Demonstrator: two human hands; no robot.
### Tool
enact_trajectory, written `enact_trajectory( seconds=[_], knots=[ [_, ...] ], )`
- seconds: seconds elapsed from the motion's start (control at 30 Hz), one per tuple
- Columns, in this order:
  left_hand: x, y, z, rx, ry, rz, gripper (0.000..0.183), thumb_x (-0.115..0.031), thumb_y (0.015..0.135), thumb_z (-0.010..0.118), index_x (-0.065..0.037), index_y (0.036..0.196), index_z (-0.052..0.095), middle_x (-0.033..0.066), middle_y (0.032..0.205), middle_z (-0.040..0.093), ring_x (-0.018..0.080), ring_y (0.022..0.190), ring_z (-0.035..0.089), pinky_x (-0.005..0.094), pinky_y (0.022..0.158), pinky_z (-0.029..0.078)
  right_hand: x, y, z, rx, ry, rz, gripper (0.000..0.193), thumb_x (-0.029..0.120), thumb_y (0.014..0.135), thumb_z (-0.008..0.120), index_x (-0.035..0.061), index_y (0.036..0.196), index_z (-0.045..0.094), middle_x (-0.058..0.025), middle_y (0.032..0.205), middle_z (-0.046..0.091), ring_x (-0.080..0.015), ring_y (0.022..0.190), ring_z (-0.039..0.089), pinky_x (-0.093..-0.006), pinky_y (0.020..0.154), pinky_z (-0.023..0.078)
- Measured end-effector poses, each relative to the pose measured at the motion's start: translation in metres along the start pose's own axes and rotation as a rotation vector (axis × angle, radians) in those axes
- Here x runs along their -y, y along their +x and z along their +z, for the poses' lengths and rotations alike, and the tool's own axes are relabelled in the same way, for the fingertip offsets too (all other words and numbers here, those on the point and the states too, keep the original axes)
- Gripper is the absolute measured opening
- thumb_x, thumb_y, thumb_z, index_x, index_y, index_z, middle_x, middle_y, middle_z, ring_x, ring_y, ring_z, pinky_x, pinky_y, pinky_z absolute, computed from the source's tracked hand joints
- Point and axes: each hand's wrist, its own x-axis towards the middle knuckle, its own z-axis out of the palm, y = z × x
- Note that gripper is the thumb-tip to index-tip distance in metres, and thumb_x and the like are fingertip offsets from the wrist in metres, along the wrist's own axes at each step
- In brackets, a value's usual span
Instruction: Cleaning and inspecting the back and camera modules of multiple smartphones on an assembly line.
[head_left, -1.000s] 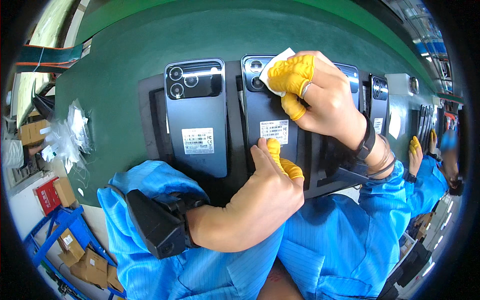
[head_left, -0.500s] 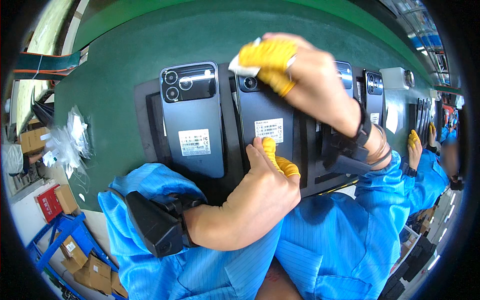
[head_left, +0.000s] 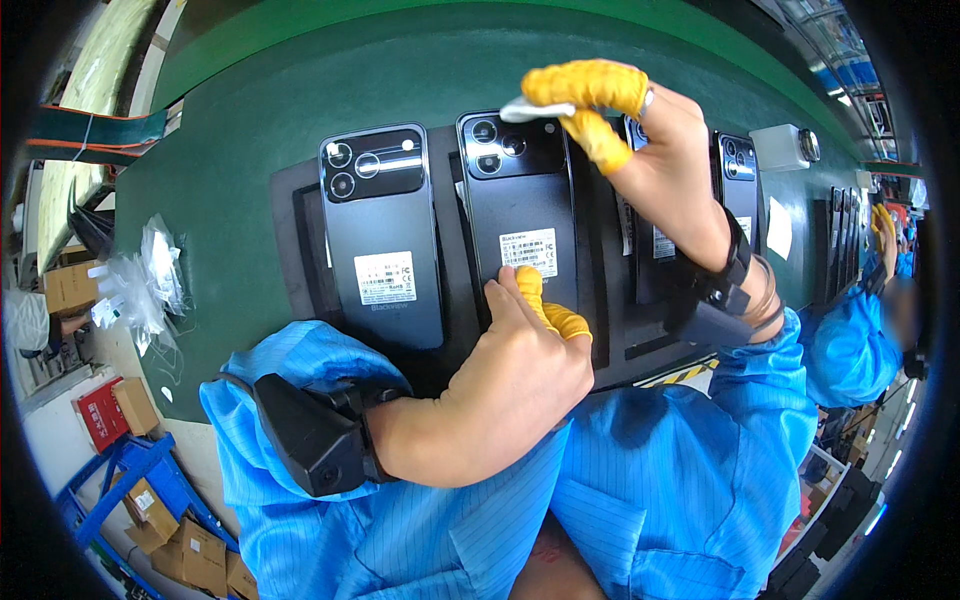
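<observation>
A dark smartphone [head_left: 518,203] lies back up in front of me, with a camera block at its far end and a white label [head_left: 529,252]. My left hand [head_left: 520,375], yellow covers on some fingers, is closed over its near end, fingertips beside the label; that end is hidden. Above its far right corner, my right hand [head_left: 650,130] pinches a folded white cloth [head_left: 537,110] between yellow-covered fingers. To the left rests a matching phone [head_left: 383,235], untouched. Behind my right arm is another phone [head_left: 655,262], partly covered.
The phones lie on black mats [head_left: 300,240] on a green table. Farther right are another phone [head_left: 738,165], a white bottle [head_left: 780,147] and a co-worker's blue sleeve [head_left: 850,345]. Clear plastic film [head_left: 145,280] hangs by the left edge; cardboard boxes [head_left: 190,550] sit below.
My right hand has moved right with the cloth, uncovering the phone's cameras. My left hand stays at the near end. The co-worker's hand at the right has moved away from its earlier place.
</observation>
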Motion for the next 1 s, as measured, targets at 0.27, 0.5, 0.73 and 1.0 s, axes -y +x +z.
enact_trajectory(
  seconds=[0.27, 0.5, 0.73, 1.0],
  knots=[
    [0.000, 0.002, 0.001, -0.009, -0.030, 0.008, 0.020, -0.017, 0.069, 0.061, 0.000, 0.078, 0.066, 0.0334, 0.088, 0.063, 0.0433, 0.086, 0.063, 0.0402, 0.072, 0.051, -0.005, -0.005, 0.025, 0.205, -0.244, -0.338, 0.023, 0.005, 0.063, 0.068, 0.0029, 0.086, 0.065, -0.0101, 0.074, 0.061, -0.0264, 0.076, 0.061, -0.0378, 0.085, 0.049],
    [0.000, 0.001, -0.002, 0.006, -0.040, -0.017, 0.020, -0.018, 0.069, 0.061, 0.000, 0.077, 0.066, 0.0328, 0.087, 0.064, 0.0424, 0.083, 0.063, 0.0406, 0.072, 0.051, 0.003, -0.006, 0.031, 0.228, -0.175, -0.353, 0.015, 0.011, 0.059, 0.071, 0.0041, 0.064, 0.059, -0.0080, 0.066, 0.054, -0.0257, 0.070, 0.056, -0.0370, 0.079, 0.049],
    [-0.001, 0.003, 0.000, -0.021, -0.015, -0.017, 0.023, -0.019, 0.070, 0.062, 0.003, 0.075, 0.068, 0.0284, 0.078, 0.065, 0.0424, 0.082, 0.064, 0.0414, 0.073, 0.051, -0.002, -0.005, 0.019, 0.229, -0.155, -0.286, 0.016, 0.008, 0.058, 0.070, 0.0025, 0.071, 0.063, -0.0086, 0.067, 0.056, -0.0262, 0.069, 0.056, -0.0371, 0.074, 0.048],
    [0.000, 0.001, 0.001, -0.031, 0.017, -0.008, 0.030, -0.022, 0.073, 0.062, 0.007, 0.067, 0.068, 0.0239, 0.066, 0.064, 0.0427, 0.081, 0.064, 0.0421, 0.075, 0.051, -0.011, 0.007, 0.010, 0.262, -0.249, -0.251, 0.016, 0.003, 0.061, 0.065, 0.0021, 0.076, 0.062, -0.0114, 0.069, 0.057, -0.0296, 0.067, 0.056, -0.0383, 0.072, 0.047]
  ],
)
